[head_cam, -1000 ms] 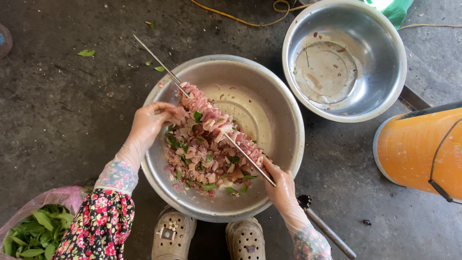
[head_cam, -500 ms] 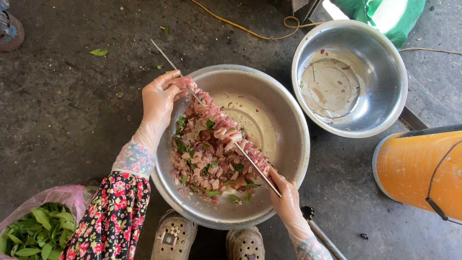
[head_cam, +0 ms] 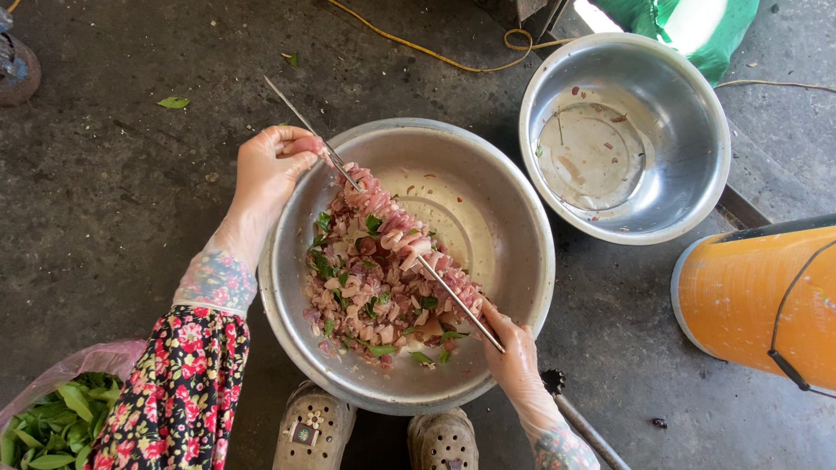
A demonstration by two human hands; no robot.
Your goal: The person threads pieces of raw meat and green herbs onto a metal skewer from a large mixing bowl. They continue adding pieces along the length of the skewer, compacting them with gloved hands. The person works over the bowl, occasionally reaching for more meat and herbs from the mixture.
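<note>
On concrete floor (head_cam: 104, 218): large bowl (head_cam: 514, 235) of chopped meat and greens (head_cam: 366, 300); second bowl (head_cam: 688, 113) beside, nearly bare. Across large bowl, skewer (head_cam: 383, 209) loaded with meat. Versus half a second back: left hand (head_cam: 270, 170) farther out past rim, fingers closed on skewer's pointed end; meat packed along middle. Right hand (head_cam: 514, 348) pinching lower end. Threading looks near full.

Two steel bowls (head_cam: 409, 261) (head_cam: 623, 135), one skewer (head_cam: 383, 213), one orange bucket (head_cam: 766, 300), two shoes (head_cam: 313, 431) (head_cam: 444, 439).
</note>
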